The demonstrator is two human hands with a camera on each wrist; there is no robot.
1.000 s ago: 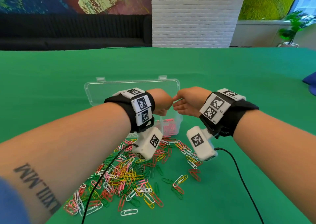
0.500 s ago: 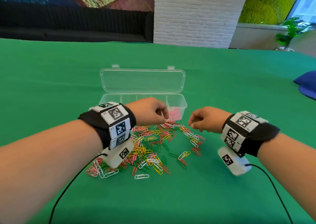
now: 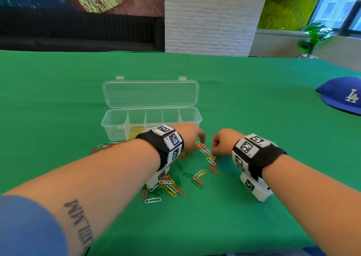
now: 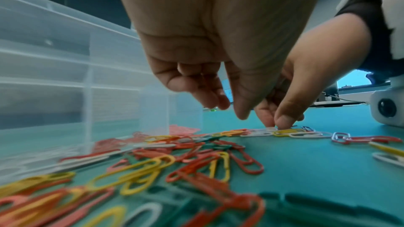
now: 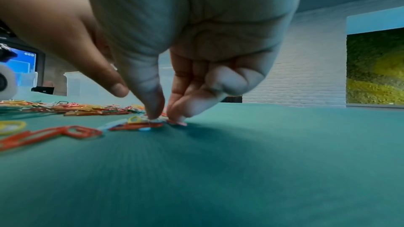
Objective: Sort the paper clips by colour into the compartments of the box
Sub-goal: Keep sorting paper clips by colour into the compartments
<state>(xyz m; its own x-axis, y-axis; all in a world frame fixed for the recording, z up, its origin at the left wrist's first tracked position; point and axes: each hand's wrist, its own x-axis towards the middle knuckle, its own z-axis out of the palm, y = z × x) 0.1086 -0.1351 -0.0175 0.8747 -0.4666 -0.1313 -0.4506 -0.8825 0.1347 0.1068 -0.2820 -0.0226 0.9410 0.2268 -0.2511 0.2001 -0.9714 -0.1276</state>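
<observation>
Loose paper clips of mixed colours lie scattered on the green worktop directly in front of the clear box, presumably so that each clip needs only a short carry to its compartment. The box stands with its hinged lid open and upright behind it; yellow clips show in the second compartment from the left, and pink ones through the wall at the right end in the left wrist view.

The right hand reaches down at the heap's right edge, thumb and forefinger closing on a small cluster of clips; whether one is yet pinched cannot be told. The left hand hovers just beside it over the heap, fingers loosely curled and holding nothing. Both forearms stretch forward, wrists low. A blue cap lies well apart.
</observation>
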